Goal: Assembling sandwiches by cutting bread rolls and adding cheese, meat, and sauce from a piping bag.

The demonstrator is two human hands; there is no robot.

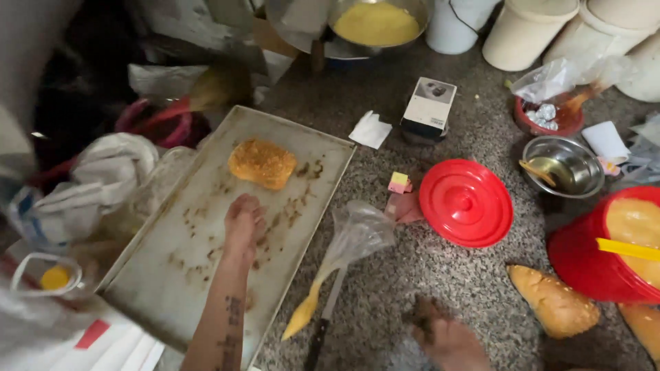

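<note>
While the right hand (447, 336) is seen near, blurred and cut off by the frame edge, its grip cannot be told. Left hand (244, 223) is laid palm-down, empty, on the baking tray (172, 275). Crumbed bread piece (262, 163) is found just beyond it, far side, long axis across the tray; left hand is nearer. Knife (323, 323) lies between the hands on the surface (412, 275).

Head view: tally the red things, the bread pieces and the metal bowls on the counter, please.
Red things: 3 (lid, bucket, small red bowl)
Bread pieces: 3 (crumbed piece on the tray, loaf, cut-off loaf)
Metal bowls: 2 (small, large)
Total: 8
</note>
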